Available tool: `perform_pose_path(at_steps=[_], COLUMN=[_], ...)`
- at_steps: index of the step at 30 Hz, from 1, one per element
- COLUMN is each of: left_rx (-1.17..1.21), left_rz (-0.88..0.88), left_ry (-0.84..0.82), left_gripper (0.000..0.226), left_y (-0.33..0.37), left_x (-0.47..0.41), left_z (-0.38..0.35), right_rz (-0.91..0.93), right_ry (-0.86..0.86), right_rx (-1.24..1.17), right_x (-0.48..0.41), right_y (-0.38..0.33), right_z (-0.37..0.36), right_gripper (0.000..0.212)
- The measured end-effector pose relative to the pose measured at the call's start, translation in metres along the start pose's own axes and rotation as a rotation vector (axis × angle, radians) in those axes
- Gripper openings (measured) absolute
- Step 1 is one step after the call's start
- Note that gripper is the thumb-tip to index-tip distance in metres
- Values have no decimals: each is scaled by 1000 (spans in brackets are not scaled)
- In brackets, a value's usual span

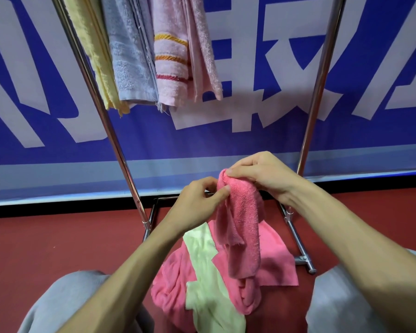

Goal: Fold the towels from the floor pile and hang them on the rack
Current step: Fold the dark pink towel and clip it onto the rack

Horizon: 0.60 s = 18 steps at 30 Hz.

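In front of the rack (120, 150), over the floor pile (168, 292): both hands on one pink towel (244, 227).
Right hand (262, 174) is higher, fingers curled over the towel's bunched top end and pinching it. Left hand (197, 200) is just below and beside it, thumb and fingertips pinching the towel's edge. Forearms reach forward, wrists near each other. The towel hangs down to the pile, pink cloth plus a pale green towel (204, 267), on the red floor (58, 248). Yellow towel (94, 51), grey-blue towel (130, 56) and striped pink towel (171, 63) hang on the rack.
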State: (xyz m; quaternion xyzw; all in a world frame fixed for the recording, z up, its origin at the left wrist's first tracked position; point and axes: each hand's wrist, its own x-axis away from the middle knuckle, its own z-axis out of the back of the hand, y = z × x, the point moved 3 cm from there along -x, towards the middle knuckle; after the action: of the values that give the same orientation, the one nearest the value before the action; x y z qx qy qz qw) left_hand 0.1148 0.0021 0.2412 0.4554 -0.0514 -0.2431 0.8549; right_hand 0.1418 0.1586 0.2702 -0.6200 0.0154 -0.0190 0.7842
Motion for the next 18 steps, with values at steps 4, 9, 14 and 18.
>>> perform_pose_path(at_steps=[4,9,14,18], left_rx=[-165,-309,-322,-371], left_rz=[-47,-70,-19,-72], left_ry=[37,53,-23,19], left_gripper=[21,20,36,18], left_y=[1,1,2,-1], left_x=[1,0,3,0], left_z=[3,4,1,3], right_rz=[10,29,4,-7], right_ry=[-44,3,36,65], right_rx=[22,48,-9,-23], right_x=[1,-2,-4,-6], right_y=[0,1,4,4], right_z=[3,5,4,8], right_gripper=[14,12,16,16])
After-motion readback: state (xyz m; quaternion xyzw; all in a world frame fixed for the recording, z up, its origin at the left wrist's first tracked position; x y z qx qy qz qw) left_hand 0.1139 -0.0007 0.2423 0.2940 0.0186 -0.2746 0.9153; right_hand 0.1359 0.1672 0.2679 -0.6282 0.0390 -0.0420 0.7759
